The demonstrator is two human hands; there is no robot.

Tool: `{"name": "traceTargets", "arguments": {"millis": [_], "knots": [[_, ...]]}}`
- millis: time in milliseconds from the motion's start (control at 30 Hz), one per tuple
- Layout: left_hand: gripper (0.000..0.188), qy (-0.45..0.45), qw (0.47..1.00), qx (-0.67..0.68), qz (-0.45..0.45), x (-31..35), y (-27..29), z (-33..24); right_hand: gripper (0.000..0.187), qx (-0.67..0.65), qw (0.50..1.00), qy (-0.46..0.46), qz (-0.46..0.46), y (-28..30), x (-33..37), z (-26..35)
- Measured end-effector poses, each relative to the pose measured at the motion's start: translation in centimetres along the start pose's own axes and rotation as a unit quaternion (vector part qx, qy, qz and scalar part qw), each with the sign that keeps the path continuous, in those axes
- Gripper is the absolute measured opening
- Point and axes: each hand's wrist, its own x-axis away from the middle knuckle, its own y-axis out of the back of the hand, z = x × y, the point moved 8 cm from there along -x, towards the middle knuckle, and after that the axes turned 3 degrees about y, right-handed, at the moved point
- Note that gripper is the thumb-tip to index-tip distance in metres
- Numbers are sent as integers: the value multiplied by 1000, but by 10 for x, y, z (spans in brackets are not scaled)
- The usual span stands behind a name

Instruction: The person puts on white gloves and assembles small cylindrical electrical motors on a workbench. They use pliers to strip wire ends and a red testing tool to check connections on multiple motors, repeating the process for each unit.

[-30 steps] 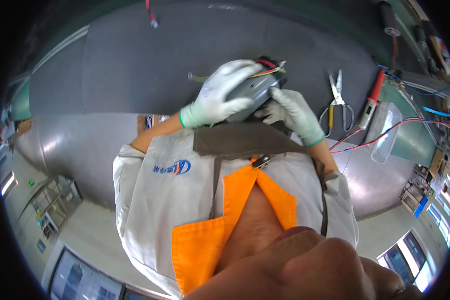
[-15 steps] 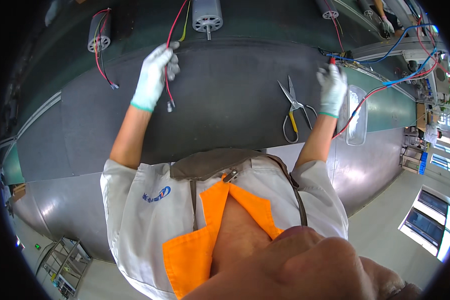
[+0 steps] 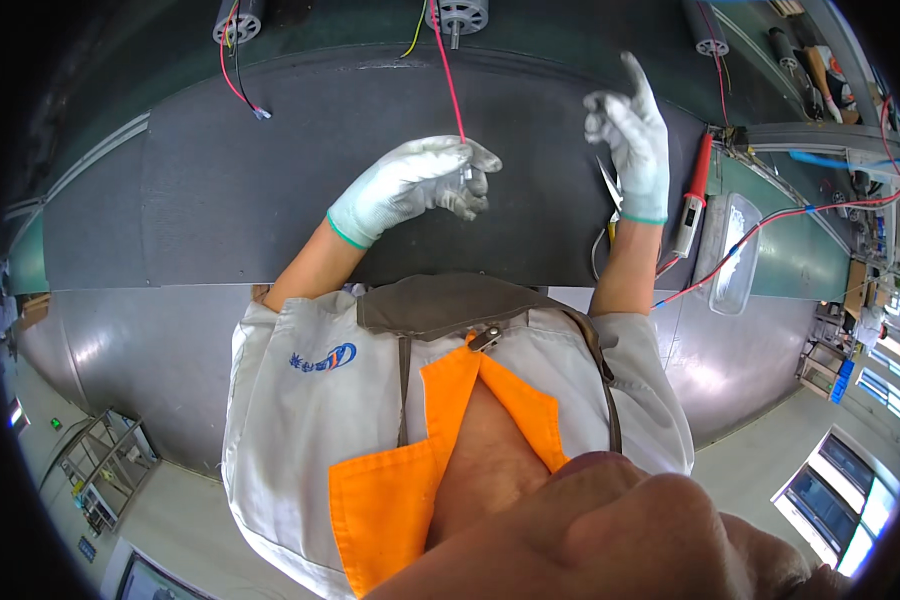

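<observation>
Mat (image 3: 545, 205) room beside left hand (image 3: 417, 183)

You wear a pale grey jacket (image 3: 280, 450) with a broad, bright orange collar (image 3: 385, 515), open at the neck. Where the collar narrows to a point, you have a small shiny metal fastener (image 3: 486, 339). Left of the collar, your jacket carries a blue logo (image 3: 322, 357) with a touch of orange-red. Just beyond the collar's point is your brown-grey apron top (image 3: 450, 305); a thin dark strap (image 3: 404, 390) runs down left of the collar, another to its right. Farther beyond the collar, your left grip (image 3: 420, 182) and right grip (image 3: 638, 150) wear whitish gloves, greyed at the fingers, edged in green.
</observation>
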Motion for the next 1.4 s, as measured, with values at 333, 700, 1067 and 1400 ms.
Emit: {"name": "traceTargets", "arguments": {"millis": [333,700,1067,1400], "knots": [[42,-164,975,59,-135,42,44,-29,48,1,972,-47,232,-97,-22,43],[30,-193,962,51,-187,8,29,-40,23,20,982,-165,93,-98,77,-13],[31,-188,958,3,-218,-4,-7,-41,21,-59,993,-97,-29,-90,76,-12],[31,-233,936,-63,-257,2,-22,-43,21,-99,991,-56,-71,-99,77,-22]]}}
